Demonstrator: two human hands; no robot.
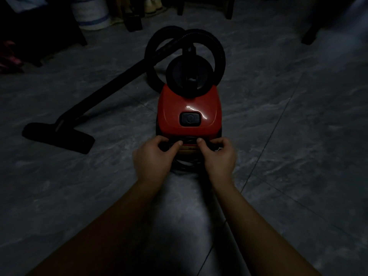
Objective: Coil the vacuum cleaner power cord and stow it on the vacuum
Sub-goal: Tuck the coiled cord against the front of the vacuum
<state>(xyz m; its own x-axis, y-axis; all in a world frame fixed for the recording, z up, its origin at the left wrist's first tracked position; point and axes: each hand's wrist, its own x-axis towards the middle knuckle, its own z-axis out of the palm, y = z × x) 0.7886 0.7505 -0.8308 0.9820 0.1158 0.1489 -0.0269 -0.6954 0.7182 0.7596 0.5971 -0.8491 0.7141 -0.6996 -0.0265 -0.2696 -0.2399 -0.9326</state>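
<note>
Red-bodied vacuum [188, 110] sits mid-frame; just below it, left hand [153, 156] and right hand [219, 156] each pinch the coiled black power cord [185, 163] against its near end. Stowing looks underway, and the next move likely calls for seating the loops securely.

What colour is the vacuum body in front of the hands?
The vacuum body is red; the head view shows it plainly.

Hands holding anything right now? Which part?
Yes: the coiled power cord. The left hand grips the coil's left side, the right hand its right side, against the near end of the red vacuum.
</note>
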